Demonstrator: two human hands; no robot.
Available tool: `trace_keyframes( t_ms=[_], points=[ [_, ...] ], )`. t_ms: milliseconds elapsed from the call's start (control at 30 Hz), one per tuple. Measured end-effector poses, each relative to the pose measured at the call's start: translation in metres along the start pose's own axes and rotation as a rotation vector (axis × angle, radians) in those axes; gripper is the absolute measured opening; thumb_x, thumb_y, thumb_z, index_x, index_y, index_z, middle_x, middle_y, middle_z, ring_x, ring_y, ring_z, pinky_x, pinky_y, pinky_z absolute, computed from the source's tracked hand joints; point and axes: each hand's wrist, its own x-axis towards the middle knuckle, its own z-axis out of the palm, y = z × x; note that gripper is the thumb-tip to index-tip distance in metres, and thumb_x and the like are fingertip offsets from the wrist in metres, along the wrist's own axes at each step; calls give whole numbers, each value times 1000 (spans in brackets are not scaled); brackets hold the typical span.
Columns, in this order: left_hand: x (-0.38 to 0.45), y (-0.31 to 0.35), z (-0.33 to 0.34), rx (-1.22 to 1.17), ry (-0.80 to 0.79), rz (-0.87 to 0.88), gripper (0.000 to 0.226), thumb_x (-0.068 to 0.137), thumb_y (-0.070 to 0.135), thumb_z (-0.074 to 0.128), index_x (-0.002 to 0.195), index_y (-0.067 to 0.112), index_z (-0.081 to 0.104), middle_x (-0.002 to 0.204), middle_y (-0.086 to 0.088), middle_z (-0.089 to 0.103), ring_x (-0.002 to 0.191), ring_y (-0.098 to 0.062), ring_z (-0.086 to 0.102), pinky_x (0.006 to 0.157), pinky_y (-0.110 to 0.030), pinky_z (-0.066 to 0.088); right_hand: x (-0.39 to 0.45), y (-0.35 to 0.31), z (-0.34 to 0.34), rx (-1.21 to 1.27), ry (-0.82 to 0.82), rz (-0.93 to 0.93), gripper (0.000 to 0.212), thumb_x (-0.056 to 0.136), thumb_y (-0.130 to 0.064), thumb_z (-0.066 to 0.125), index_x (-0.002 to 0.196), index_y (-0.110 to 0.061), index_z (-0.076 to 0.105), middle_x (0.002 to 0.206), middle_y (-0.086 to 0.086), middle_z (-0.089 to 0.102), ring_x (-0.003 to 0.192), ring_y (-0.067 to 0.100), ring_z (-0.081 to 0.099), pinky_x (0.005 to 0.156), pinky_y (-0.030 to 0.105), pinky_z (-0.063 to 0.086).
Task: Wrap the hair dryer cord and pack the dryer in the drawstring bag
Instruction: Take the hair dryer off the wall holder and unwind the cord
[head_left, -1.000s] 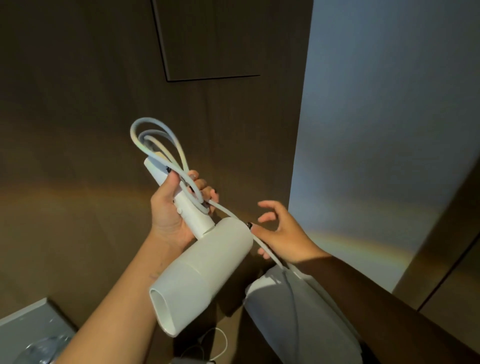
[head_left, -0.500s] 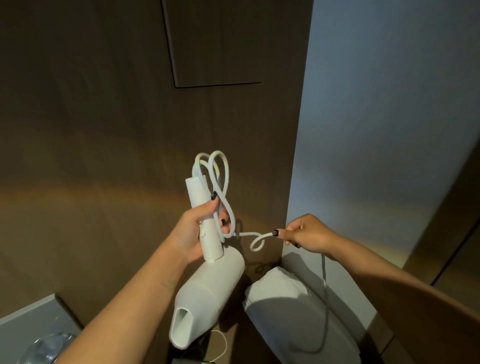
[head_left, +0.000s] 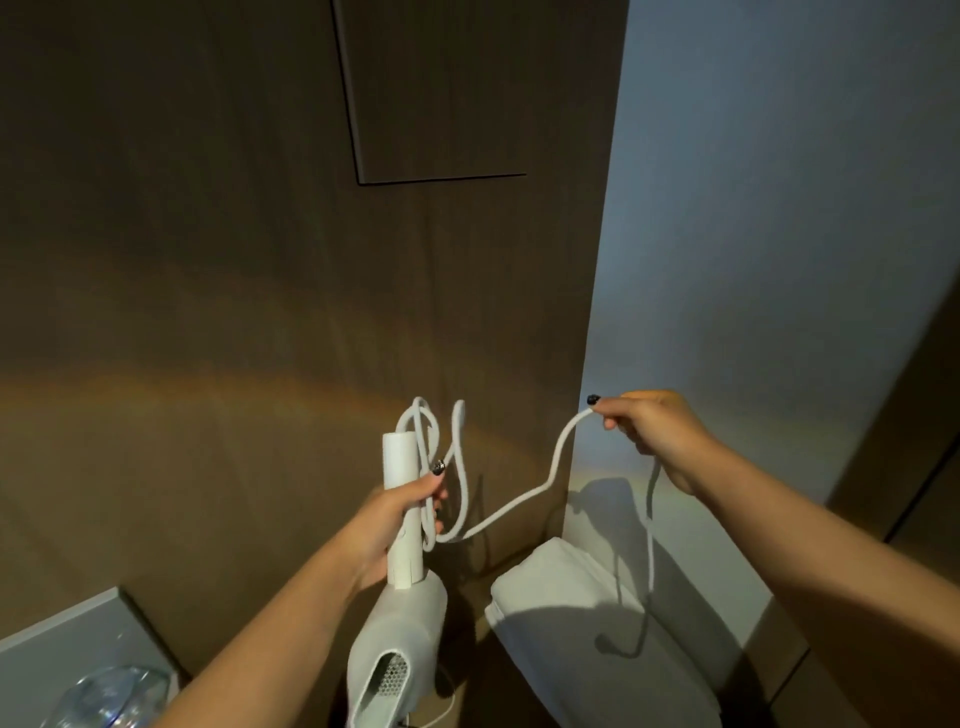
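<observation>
My left hand grips the handle of a white hair dryer, handle pointing up and nozzle down toward me. Loops of its white cord lie against the handle under my thumb. From the loops the cord runs right and up to my right hand, which pinches it; the remaining length hangs down from that hand over a white drawstring bag. The bag lies low at the centre right, beside the wall.
A dark wood panel wall fills the left and centre, a pale wall the right. A grey counter corner with a clear shiny object sits at the lower left. A thin white string lies below the dryer.
My right hand moved up and to the right, pulling the cord out into a longer span. My left hand turned the dryer handle more upright and lowered it.
</observation>
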Motion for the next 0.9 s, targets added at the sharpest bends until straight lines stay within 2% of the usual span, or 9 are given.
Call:
trace_keyframes(
  t_ms=[133, 233, 367, 433, 500, 567, 667, 767, 900],
  points=[
    [7, -3, 8, 67, 122, 80, 46, 68, 30, 80, 103, 4, 65, 88, -18, 63, 82, -30, 61, 77, -44, 54, -9, -24, 14, 84, -108, -98, 33, 86, -24, 69, 54, -16, 65, 49, -3, 47, 53, 13, 37, 52, 23, 27],
    [6, -2, 18, 178, 149, 134, 26, 81, 19, 76, 101, 7, 64, 89, -15, 64, 82, -25, 62, 73, -38, 54, -17, -48, 27, 34, -140, -195, 30, 88, -27, 67, 60, -18, 67, 45, -14, 50, 51, 4, 42, 55, 20, 31],
    [1, 0, 27, 264, 42, 189, 18, 87, 20, 69, 99, 8, 63, 85, -10, 62, 77, -20, 59, 69, -33, 53, -23, -71, 43, -61, -108, -330, 24, 88, -30, 68, 67, -18, 73, 62, -1, 61, 58, 6, 52, 60, 21, 41],
    [-5, 3, 32, 326, -23, 224, 14, 91, 20, 63, 100, 9, 63, 86, -10, 63, 79, -18, 60, 69, -30, 52, -26, -79, 50, -97, -95, -372, 23, 86, -30, 70, 68, -17, 73, 60, -4, 60, 51, 0, 51, 51, 14, 40],
    [-14, 8, 41, 341, -87, 251, 10, 91, 13, 63, 101, 12, 63, 86, -7, 67, 80, -18, 63, 72, -31, 54, -29, -84, 57, -119, -89, -427, 23, 84, -30, 73, 65, -17, 72, 57, -5, 61, 47, -1, 52, 48, 14, 41],
    [-25, 16, 52, 298, -168, 266, 21, 83, 16, 73, 102, 14, 64, 83, -1, 70, 81, -16, 65, 77, -32, 53, -33, -86, 61, -139, -95, -466, 21, 82, -29, 75, 65, -19, 72, 60, -4, 65, 52, 1, 58, 52, 19, 48],
    [-40, 29, 60, 295, -270, 307, 56, 59, 37, 80, 105, 10, 65, 92, -10, 68, 87, -24, 63, 82, -39, 49, -38, -93, 60, -84, -73, -506, 20, 81, -27, 77, 62, -23, 71, 60, -7, 67, 55, 3, 61, 53, 17, 50],
    [-53, 41, 63, 327, -284, 336, 48, 60, 34, 79, 99, 9, 66, 82, -6, 68, 79, -22, 63, 73, -35, 51, -42, -103, 54, -59, -26, -516, 20, 79, -27, 78, 62, -25, 69, 62, -7, 66, 55, 2, 59, 52, 13, 47],
    [-62, 46, 64, 394, -243, 356, 51, 64, 25, 78, 97, -10, 62, 77, -17, 60, 70, -26, 58, 67, -39, 48, -45, -113, 47, -122, -76, -482, 14, 79, -30, 77, 71, -19, 74, 73, -3, 70, 68, 7, 64, 60, 16, 52]
  ],
)
